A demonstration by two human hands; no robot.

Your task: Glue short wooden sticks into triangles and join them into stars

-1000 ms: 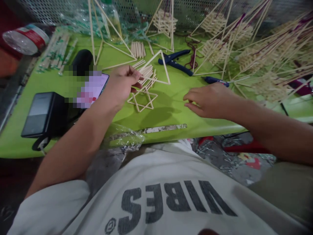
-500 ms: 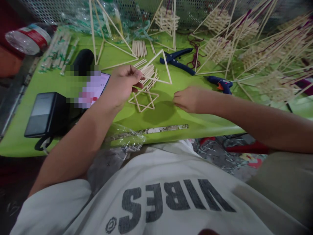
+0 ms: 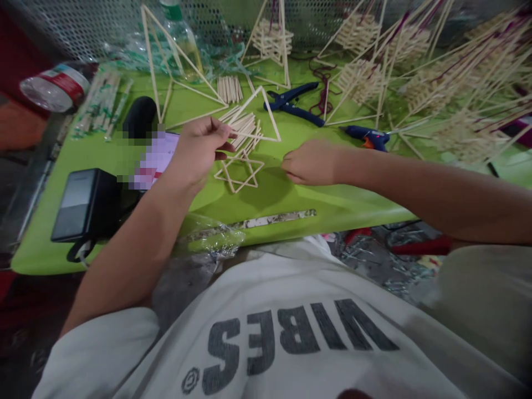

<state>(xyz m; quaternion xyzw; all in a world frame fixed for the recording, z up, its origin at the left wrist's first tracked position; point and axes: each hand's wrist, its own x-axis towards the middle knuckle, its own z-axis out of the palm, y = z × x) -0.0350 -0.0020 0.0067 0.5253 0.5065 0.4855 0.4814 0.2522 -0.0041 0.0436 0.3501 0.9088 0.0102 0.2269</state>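
My left hand pinches one corner of a triangle made of thin wooden sticks, which it holds over a loose pile of sticks. A six-pointed stick star lies on the green table just below that hand. To the right of the star, my right hand is low over the table with its fingers curled together. Whatever may be between those fingers is hidden.
Behind the hands lie a blue cutter and a short bundle of sticks. A blue glue gun rests beyond my right forearm. Stacked stick frames crowd the right. A black box and a phone are at left.
The whole view has shifted slightly, with table things appearing a little lower and some farther left. Both hands keep nearly the same pose, the triangle still in my left hand.
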